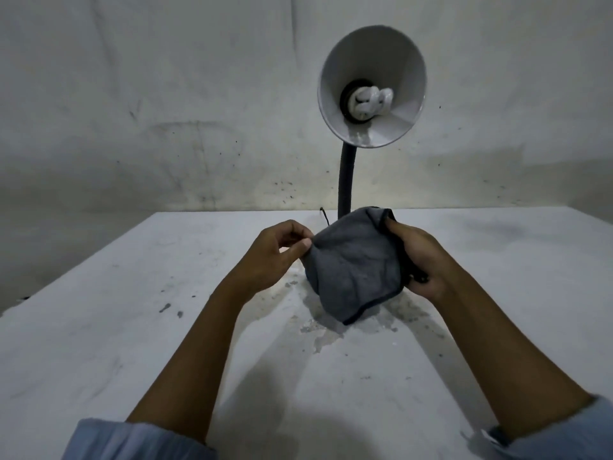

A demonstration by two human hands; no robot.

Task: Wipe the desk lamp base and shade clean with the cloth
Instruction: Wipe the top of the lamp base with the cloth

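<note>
A grey cloth with a dark hem hangs between both hands above the white table. My left hand pinches its left edge between thumb and forefinger. My right hand grips its right side, fingers wrapped around the fabric. Behind the cloth stands the desk lamp: a black flexible neck rises to a white-lined shade facing me, with a spiral bulb inside. The cloth hides the lamp base.
A stained white wall rises behind the table's far edge. A short dark cord end sticks out beside the lamp neck. Chipped, speckled patches mark the tabletop under the cloth.
</note>
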